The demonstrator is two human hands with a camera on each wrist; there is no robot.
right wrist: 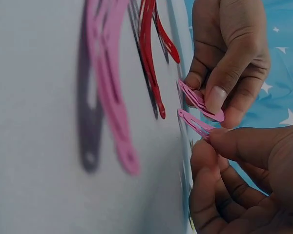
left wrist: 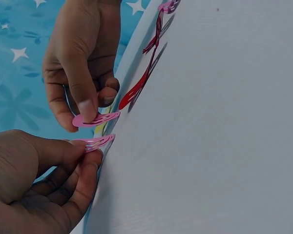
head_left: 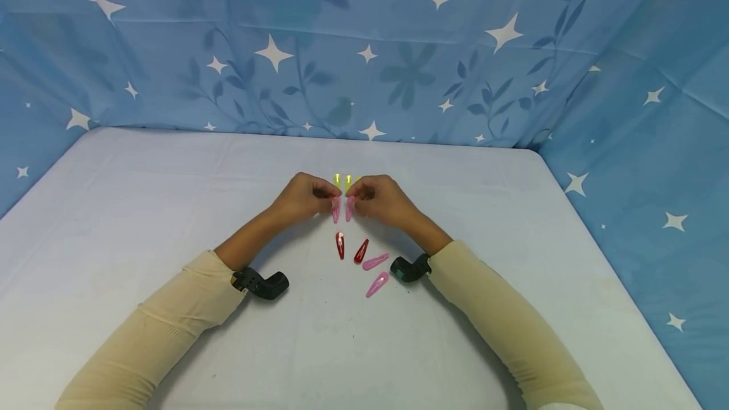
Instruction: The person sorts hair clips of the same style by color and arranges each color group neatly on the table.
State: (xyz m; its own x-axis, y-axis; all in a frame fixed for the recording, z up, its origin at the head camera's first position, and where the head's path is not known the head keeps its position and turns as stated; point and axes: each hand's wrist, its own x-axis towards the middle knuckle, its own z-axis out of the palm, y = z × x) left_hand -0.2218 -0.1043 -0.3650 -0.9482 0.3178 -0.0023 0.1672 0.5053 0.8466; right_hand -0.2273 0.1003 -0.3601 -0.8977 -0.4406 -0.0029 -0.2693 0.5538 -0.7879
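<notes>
My left hand (head_left: 307, 197) pinches a pink snap hair clip (head_left: 336, 211) between thumb and fingers. Close beside it, my right hand (head_left: 380, 200) pinches a second pink hair clip (head_left: 349, 211). The two clips stand side by side with a small gap, narrow ends toward me. Just beyond the fingertips lie yellow hair clips (head_left: 348, 181), partly covered by the right hand. In the left wrist view, the thumb of each hand presses the broad end of its pink clip (left wrist: 100, 142).
Nearer to me lie two red hair clips (head_left: 340, 245) and two more pink hair clips (head_left: 377, 285) on the white table (head_left: 171, 207). A blue curtain with white stars (head_left: 342, 49) hangs behind the table. Black wrist cameras (head_left: 267, 285) sit on both wrists.
</notes>
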